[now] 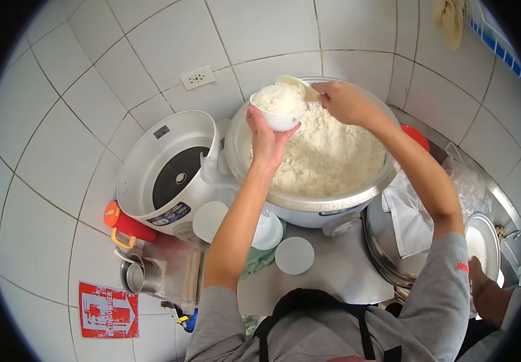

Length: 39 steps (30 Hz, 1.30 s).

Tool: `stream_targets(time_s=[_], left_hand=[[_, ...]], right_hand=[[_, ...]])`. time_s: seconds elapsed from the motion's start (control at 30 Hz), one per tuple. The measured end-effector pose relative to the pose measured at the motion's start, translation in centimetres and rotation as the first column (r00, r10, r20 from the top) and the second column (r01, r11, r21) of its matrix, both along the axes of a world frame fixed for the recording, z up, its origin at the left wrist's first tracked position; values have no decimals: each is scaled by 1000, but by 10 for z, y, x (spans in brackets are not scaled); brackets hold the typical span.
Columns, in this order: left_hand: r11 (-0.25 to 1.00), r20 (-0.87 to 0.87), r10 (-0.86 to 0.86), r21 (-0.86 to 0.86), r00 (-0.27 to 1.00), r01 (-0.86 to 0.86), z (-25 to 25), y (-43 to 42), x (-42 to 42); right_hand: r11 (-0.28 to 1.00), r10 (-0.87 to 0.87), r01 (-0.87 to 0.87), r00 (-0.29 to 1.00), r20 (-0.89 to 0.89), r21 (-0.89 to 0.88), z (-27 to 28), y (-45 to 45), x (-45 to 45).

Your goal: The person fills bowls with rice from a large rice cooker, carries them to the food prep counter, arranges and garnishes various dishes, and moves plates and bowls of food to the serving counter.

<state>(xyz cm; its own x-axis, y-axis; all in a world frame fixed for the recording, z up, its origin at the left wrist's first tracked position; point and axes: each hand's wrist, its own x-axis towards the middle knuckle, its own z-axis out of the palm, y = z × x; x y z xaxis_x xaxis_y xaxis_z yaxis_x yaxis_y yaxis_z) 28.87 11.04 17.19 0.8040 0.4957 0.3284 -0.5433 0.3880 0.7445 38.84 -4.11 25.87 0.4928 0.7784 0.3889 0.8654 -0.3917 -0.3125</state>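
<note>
My left hand (pixel 266 137) holds up a small white bowl (pixel 283 121) from below, fingers wrapped round its side. White cooked rice (pixel 279 98) is heaped in the bowl above its rim. In my right hand (pixel 346 104) is a pale rice paddle (pixel 300 85), its blade pressed against the far side of the heap. Both hands are over a large round rice cooker (pixel 284 200). A broad mass of loose rice (pixel 333 158) fills much of the cooker.
Left of the cooker stands an open white rice cooker body (pixel 132 181) with a dark heating plate. Beside it are a red jug (pixel 129 224) and metal cups (pixel 141 274). White discs (pixel 294 255) lie on the steel counter (pixel 333 274). Another person's arm (pixel 490 295) reaches in at right.
</note>
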Motion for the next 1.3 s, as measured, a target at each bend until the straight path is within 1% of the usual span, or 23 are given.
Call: stream_targets(time_s=[0.07,0.1,0.17,0.2,0.23,0.27,0.33,0.37,0.47,0.5,0.53,0.6,0.67,0.7,0.77,0.8,0.83,0.9,0.93,0.97,1.07,1.2,1.3], left_hand=[[995,-49,85,62,995,-82,7,-10,1],[995,-48,89,59,995,-86,12,-13,0],[995,-49,95,48,994,-93,19,-15,-3],[999,-24,35,27,999,-34,16,-9,-2],[1000,4,-24,7,1000,24,12,-1,0],[997,30,-79,-13,996,79,7,6,0],[993,34,-115,-27,993,116,13,7,-8],[990,38,-134,-38,990,136,14,5,-10],[995,-3,-83,-58,997,82,18,0,-7],[996,11,-62,-68,998,63,19,-1,-6],[996,26,-40,-78,999,42,19,-3,-4],[997,65,7,-73,998,-2,18,-3,-3],[997,122,57,-49,991,-51,14,-2,1],[992,79,126,-42,989,-123,12,-6,1],[967,9,254,-9,967,-254,16,-15,6],[968,-8,250,-18,968,-250,14,-16,5],[969,-16,245,-26,969,-246,13,-15,5],[963,-51,262,-46,964,-265,13,-15,3],[974,-43,221,-41,974,-223,13,-12,2],[982,-38,182,-37,983,-183,11,-6,-2],[999,-14,54,-5,998,-54,11,8,-6],[992,-83,-123,-3,989,123,24,-4,-20],[988,-115,-136,-88,984,126,19,-4,-18]], right_hand=[[998,-1,-14,973,229,65,-12,12,-6],[999,-22,10,955,297,41,-11,11,-14],[998,24,-39,947,321,40,-10,5,-27],[997,48,-65,941,336,39,-9,4,-29],[990,81,-120,908,410,70,-12,4,-23],[988,101,-136,934,342,78,-8,2,-13],[981,139,-162,969,205,102,15,-2,3],[998,34,-34,999,17,53,27,-3,1],[973,221,-228,966,138,35,14,9,3],[985,142,-167,935,326,49,8,9,-16],[987,132,-156,927,350,40,8,5,-26],[944,151,-184,979,135,275,6,-3,-15],[964,91,-97,995,35,246,-1,-2,-18],[972,59,-53,998,-18,230,-7,-3,-21],[970,-11,-26,988,152,241,-20,13,-33],[969,-47,-11,973,227,247,-25,19,-41],[983,-30,-18,965,259,181,-19,17,-46],[968,55,-100,979,196,231,-18,12,-27],[955,97,-140,981,169,261,-15,7,-22],[923,113,-145,988,109,357,-12,-3,-21],[881,323,-348,937,129,320,-16,-18,-24],[875,323,-378,922,216,304,-13,1,-1],[860,317,-387,916,247,331,-4,-11,2]])
